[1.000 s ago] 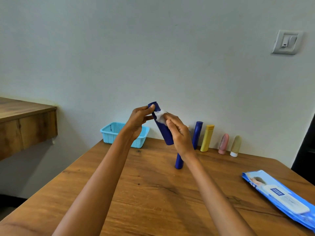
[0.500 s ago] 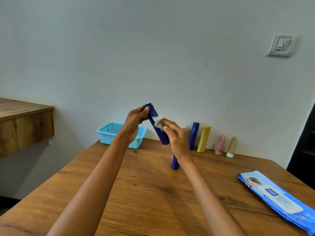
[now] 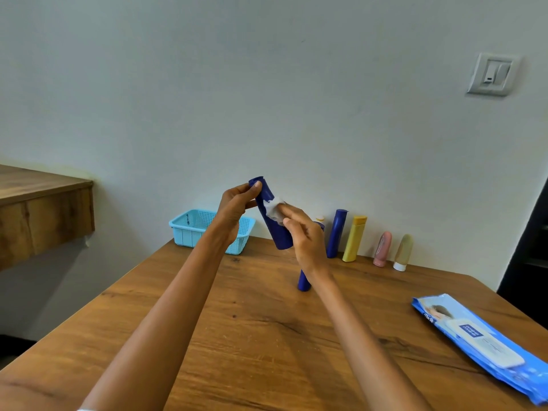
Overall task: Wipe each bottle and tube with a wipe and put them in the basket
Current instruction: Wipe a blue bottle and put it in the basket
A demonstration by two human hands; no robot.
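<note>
Wooden bench (image 3: 267,336): our left hand (image 3: 234,207) grips tilted dark blue bottle (image 3: 271,216) aloft, right hand (image 3: 302,238) pinches wipe (image 3: 274,207) against it; a slip could topple blue bottle (image 3: 304,281) below, basket (image 3: 189,229) behind.

Both bare forearms rise from the lower edge toward the middle of the frame. The left hand (image 3: 234,207) pinches with curled fingers (thumb on top), wrist bent. The right hand (image 3: 302,232), just right of it, has fingertips (image 3: 286,209) pressed forward.

I see a matt grained wood table (image 3: 267,336), with a perforated plastic basket (image 3: 195,229) and glossy wipes pack (image 3: 486,342) on it.
</note>
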